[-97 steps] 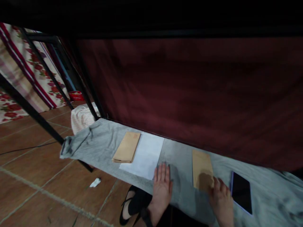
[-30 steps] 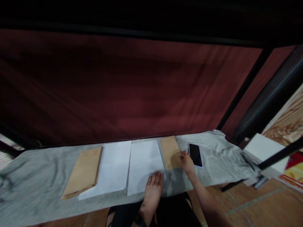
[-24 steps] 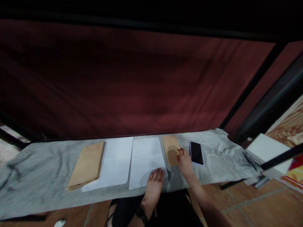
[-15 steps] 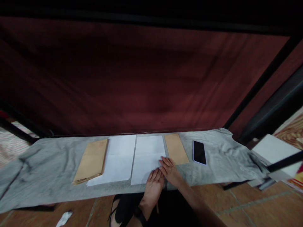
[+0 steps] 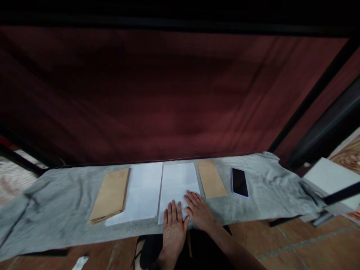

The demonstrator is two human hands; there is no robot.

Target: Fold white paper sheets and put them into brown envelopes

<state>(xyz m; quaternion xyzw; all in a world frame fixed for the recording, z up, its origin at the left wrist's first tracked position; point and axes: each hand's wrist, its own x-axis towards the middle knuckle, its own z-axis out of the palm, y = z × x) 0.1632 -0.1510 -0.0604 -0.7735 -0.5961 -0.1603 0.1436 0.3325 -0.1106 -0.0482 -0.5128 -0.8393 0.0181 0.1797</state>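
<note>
Both palms rest on the near part of a white sheet of paper (image 5: 180, 178) that lies flat on a grey cloth. My left hand (image 5: 173, 227) has its fingers stretched out on the sheet's lower edge. Beside it, my right hand (image 5: 198, 210) lies spread on the sheet's lower right, the two thumbs close together. Right of the sheet is a single brown envelope (image 5: 211, 179). To the left, a second white sheet of paper (image 5: 144, 191) is partly covered by a stack of brown envelopes (image 5: 111, 193).
A phone (image 5: 239, 182) with a pale purple edge lies right of the single envelope. The grey cloth (image 5: 64, 206) covers a narrow bench. Dark red fabric (image 5: 180, 105) hangs behind, under a black frame. White boxes (image 5: 332, 183) stand at the right end.
A second white sheet now lies between the first sheet and the single envelope. My right hand has left that envelope and moved left onto the sheet. My left fingers have shifted slightly left and straightened.
</note>
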